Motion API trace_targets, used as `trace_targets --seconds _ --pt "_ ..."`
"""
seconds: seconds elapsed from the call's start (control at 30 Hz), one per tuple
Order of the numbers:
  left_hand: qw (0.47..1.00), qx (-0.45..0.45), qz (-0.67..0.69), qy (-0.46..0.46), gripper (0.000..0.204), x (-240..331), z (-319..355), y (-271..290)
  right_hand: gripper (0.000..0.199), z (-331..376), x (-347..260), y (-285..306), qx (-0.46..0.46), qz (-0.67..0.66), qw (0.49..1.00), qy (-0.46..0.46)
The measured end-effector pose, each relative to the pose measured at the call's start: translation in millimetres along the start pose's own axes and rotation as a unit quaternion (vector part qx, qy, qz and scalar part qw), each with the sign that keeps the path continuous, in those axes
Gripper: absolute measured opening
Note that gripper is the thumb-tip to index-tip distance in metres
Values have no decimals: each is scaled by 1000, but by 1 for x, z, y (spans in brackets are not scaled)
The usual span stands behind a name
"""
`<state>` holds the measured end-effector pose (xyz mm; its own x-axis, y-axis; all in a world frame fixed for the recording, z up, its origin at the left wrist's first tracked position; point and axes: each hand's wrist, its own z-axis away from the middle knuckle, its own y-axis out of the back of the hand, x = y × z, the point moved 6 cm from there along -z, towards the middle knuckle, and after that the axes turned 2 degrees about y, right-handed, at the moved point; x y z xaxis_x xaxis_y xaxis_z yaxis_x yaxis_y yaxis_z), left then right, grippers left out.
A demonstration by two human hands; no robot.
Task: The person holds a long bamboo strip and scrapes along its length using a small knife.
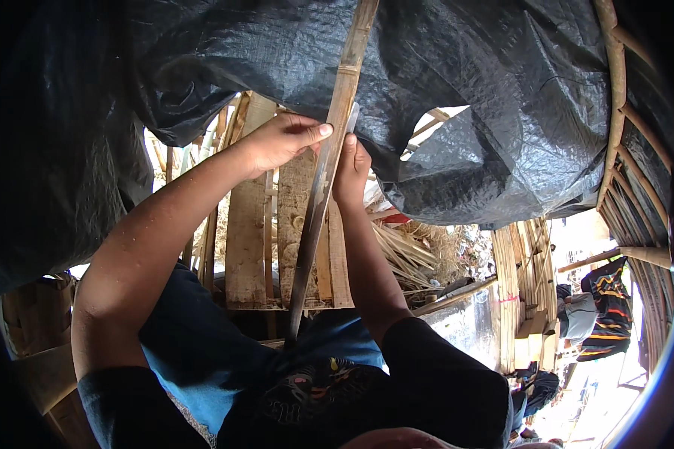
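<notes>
A long bamboo strip [342,93] runs from the top of the view down to my lap, pale above and darker toward its lower end. My left hand [288,141] pinches it from the left, thumb on its edge. On the other side my right hand [352,170] is closed against the strip, thumb pointing up. A flat grey knife blade [353,114] sticks out above that thumb, lying along the strip's right edge. Its handle is hidden, as are most of the fingers of my right hand.
Black plastic sheeting [494,142] with torn holes hangs in front. Below it stand wooden planks [249,239]. Split bamboo strips [404,251] lie to the right, near bundled slats [508,292]. A pole frame [616,105] curves along the right side. Striped cloth [608,310] hangs at far right.
</notes>
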<state>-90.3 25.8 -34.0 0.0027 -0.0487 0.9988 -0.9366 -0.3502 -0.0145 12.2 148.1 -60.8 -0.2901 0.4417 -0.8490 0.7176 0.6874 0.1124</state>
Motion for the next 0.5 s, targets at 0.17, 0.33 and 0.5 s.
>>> trace_targets --seconds 0.17,0.33,0.5 --pt "1000 22 0 -5 49 1 2 -4 41 -45 -27 -1 17 -9 998 66" --pt "1000 26 -5 -1 49 0 6 -1 39 -17 -29 -1 -38 47 994 86" --pt "1000 29 -6 0 44 0 3 -4 39 29 -2 7 -76 -26 997 3"
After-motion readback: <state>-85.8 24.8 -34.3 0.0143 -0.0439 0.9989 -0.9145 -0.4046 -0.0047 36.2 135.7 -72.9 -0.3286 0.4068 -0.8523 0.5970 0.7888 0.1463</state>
